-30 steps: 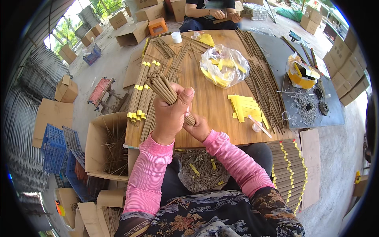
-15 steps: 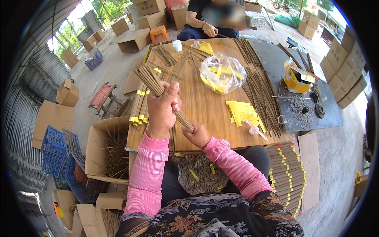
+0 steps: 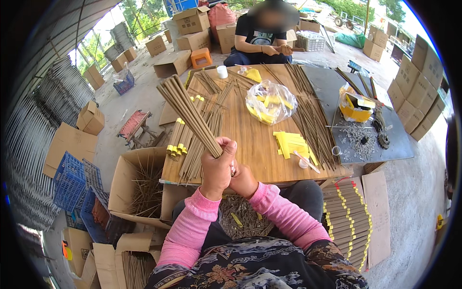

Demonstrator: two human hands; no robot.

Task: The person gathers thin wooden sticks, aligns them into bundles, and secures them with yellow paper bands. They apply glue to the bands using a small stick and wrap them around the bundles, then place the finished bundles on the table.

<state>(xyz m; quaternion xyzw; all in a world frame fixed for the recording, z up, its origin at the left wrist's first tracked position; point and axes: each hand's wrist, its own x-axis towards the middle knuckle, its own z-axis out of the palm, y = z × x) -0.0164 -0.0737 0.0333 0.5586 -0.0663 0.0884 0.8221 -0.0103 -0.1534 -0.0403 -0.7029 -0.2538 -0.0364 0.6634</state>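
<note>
Left hand (image 3: pixel 216 169) closed round brown thin-stick bundle (image 3: pixel 190 115) over wooden table (image 3: pixel 245 144), right hand (image 3: pixel 244 182) curled alongside, grip unclear, tan cardboard box (image 3: pixel 123 185) of loose sticks (image 3: pixel 147 188), clear plastic bag (image 3: pixel 283 111) of yellow strips (image 3: pixel 261 114)

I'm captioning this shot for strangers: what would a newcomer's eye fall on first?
Probably the bundle of brown sticks, gripped in the left hand and slanting up to the left, with the right hand close beside it. Next come the bright yellow strips on the right part of the wooden table, with a clear plastic bag beyond them.
</note>
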